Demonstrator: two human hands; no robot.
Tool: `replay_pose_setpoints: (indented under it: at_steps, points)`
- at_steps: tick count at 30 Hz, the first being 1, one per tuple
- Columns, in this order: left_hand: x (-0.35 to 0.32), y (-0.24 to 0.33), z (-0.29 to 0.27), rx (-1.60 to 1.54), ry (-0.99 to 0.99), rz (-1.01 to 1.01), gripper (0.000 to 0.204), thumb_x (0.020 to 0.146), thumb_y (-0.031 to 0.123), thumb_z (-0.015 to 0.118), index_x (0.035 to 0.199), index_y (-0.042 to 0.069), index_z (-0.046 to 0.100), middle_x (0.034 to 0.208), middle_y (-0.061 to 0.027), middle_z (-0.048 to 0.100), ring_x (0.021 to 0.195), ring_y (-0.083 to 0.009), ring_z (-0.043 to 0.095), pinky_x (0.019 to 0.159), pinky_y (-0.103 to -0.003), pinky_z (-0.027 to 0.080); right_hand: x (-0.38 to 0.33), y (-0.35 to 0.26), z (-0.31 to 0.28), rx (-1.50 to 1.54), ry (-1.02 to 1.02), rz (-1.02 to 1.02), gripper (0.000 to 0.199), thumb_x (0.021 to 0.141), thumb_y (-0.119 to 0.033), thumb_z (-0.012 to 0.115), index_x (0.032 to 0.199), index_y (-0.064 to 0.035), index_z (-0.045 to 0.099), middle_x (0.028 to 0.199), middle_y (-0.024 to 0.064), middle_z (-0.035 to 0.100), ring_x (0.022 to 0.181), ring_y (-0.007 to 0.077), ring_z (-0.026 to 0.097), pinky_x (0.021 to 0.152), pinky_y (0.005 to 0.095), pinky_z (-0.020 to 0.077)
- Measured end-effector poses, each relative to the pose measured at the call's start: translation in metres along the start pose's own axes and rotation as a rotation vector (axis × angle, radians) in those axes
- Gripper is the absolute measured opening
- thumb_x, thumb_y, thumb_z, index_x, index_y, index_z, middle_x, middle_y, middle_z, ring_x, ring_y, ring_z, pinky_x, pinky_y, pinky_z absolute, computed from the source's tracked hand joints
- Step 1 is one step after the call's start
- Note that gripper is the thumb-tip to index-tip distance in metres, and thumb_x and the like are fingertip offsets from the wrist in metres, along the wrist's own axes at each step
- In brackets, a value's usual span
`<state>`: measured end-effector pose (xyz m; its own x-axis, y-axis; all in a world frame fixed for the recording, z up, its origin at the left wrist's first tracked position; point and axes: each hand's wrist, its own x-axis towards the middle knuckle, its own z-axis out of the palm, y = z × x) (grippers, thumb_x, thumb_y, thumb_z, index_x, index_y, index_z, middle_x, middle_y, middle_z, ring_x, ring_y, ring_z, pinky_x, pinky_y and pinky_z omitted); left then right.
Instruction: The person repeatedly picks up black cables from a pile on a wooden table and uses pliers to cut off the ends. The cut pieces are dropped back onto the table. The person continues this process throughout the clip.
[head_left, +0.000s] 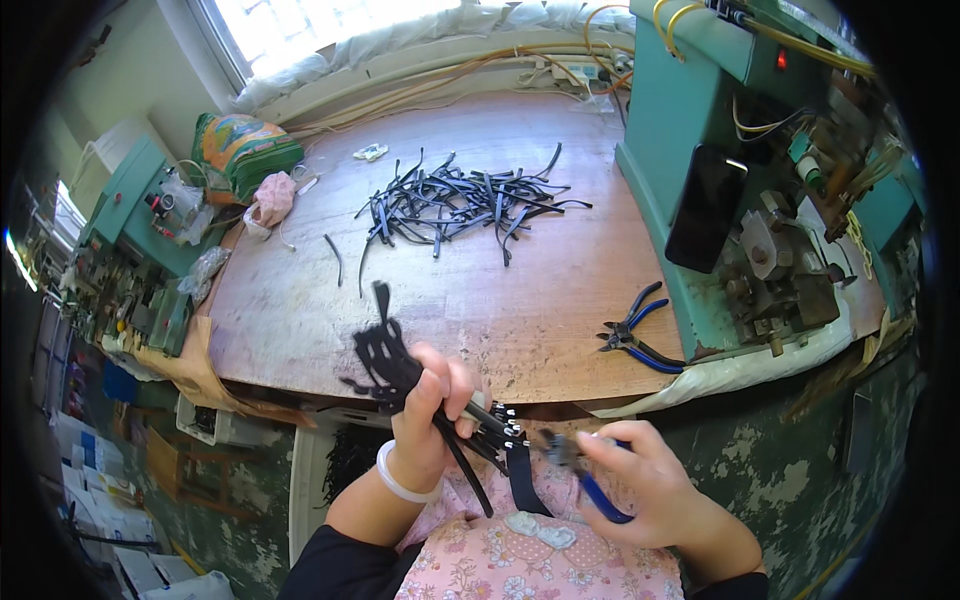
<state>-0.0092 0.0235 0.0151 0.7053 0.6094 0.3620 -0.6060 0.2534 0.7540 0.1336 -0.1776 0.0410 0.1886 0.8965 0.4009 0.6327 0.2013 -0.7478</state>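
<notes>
My left hand (432, 405) is closed around a bundle of black straps (385, 352), whose looped ends stick out above the fist. Below the fist, small shiny metal tips (511, 430) show at the other ends, and some strips hang over my lap. In my right hand (640, 480) is a pair of blue-handled pliers (605, 500), its slightly blurred jaws close beside the metal tips. Whether the jaws touch a tip, I cannot tell. A second pair of pliers (640, 335), with blue and black handles, lies spread on the table's right side.
On the wooden table (290, 320) lies a heap of black strips (450, 200). A green machine (655, 150) with a black phone (706, 208) on its front stands at the right. Another green machine (140, 215) is at the left, near a pink cloth (270, 203) and a colourful bag (245, 155).
</notes>
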Motion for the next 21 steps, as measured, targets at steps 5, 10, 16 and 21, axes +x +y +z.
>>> replay_pose_setpoints:
  at_steps: [5,10,16,21]
  points:
    - [0.001,0.006,-0.001,-0.270,-0.109,-0.200,0.028,0.104,0.039,0.047,0.086,0.017,0.044,0.061,0.0084,0.042,0.045,-0.0043,0.040,0.051,-0.023,0.034,0.004,-0.008,0.013,-0.405,-0.073,-0.148,0.065,0.067,-0.013,0.083,0.129,-0.0141,0.063,0.115,0.0131,0.054,0.096,0.0282,0.055,0.082,0.0385,0.0468]
    - [0.002,0.024,-0.021,-0.965,-0.386,-0.270,0.031,0.106,0.041,0.042,0.091,0.014,0.047,0.068,0.0072,0.050,0.050,-0.0034,0.048,0.053,-0.022,0.038,-0.015,-0.011,0.022,-0.159,0.074,-0.119,0.066,0.065,-0.010,0.083,0.126,-0.0043,0.060,0.113,0.0157,0.056,0.092,0.0280,0.058,0.074,0.0357,0.0499]
    - [-0.004,0.059,-0.022,-0.929,-0.719,-0.033,0.030,0.105,0.042,0.043,0.092,0.015,0.047,0.070,0.0071,0.055,0.053,-0.0026,0.053,0.053,-0.020,0.040,-0.037,-0.016,0.038,-0.082,-0.103,-0.039,0.072,0.062,-0.010,0.084,0.128,-0.0037,0.058,0.119,0.0189,0.053,0.097,0.0314,0.058,0.081,0.0379,0.0503]
    - [-0.022,0.084,-0.020,-0.904,-0.747,-0.022,0.030,0.101,0.041,0.054,0.088,0.015,0.053,0.065,0.0056,0.059,0.045,-0.0059,0.043,0.046,-0.021,0.039,-0.038,-0.034,0.043,-0.114,-0.204,-0.054,0.076,0.061,-0.010,0.084,0.131,-0.0044,0.055,0.122,0.0200,0.053,0.104,0.0329,0.059,0.089,0.0398,0.0503]
